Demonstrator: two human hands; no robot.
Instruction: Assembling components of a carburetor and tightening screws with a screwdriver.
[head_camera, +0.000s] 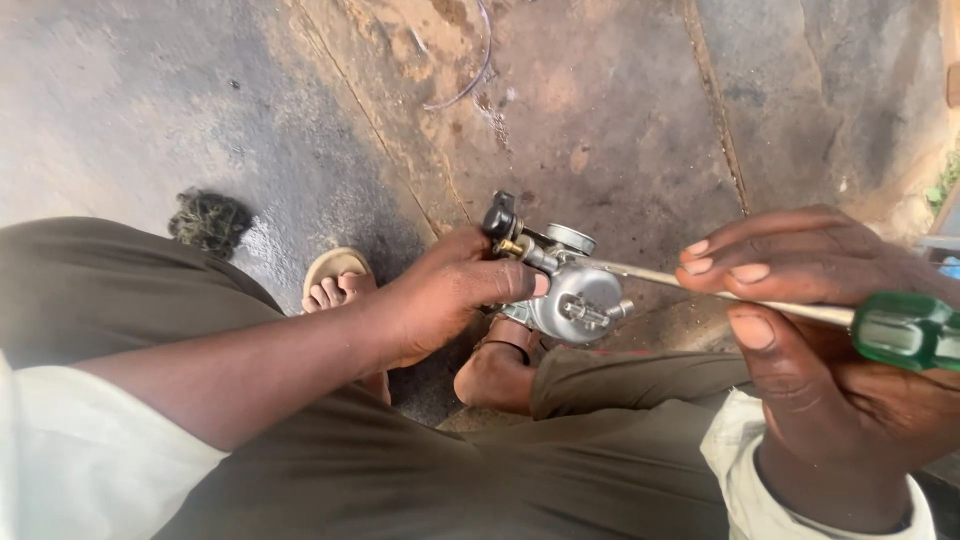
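Note:
My left hand (450, 295) grips a small silver metal carburetor (570, 290) with a black cap and a brass fitting on top, holding it above my knees. My right hand (810, 330) holds a screwdriver (900, 328) with a translucent green handle. Its fingers pinch the long metal shaft (640, 273), whose tip reaches the carburetor's upper side. Both forearms come from white sleeves, over dark olive trousers.
I sit above a stained concrete floor (620, 110) with grooves. My sandalled foot (335, 285) rests below the left hand. A dark tangled clump (208, 220) lies at the left, and a thin wire loop (470, 80) lies at the top.

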